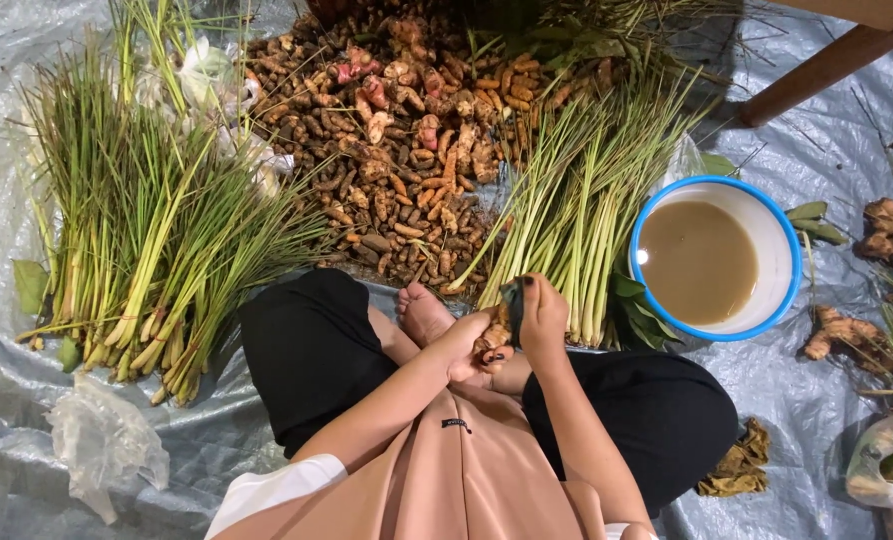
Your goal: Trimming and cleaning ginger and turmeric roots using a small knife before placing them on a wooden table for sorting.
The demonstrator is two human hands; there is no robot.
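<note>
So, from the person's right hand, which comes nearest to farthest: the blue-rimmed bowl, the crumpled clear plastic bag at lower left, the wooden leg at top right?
1. Blue-rimmed bowl, just right of the right hand.
2. Wooden leg, upper right corner.
3. Crumpled clear plastic bag, far lower left.

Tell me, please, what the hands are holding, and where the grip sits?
A knobbly root piece, held between both hands: left hand underneath, right hand over its top.

At the frame's centre, the left hand (464,350) and right hand (544,318) are gripping a root (494,335) together, while lemongrass (137,250) is lying at left, a root pile (407,140) at top, and a bowl (782,300) at right.
</note>
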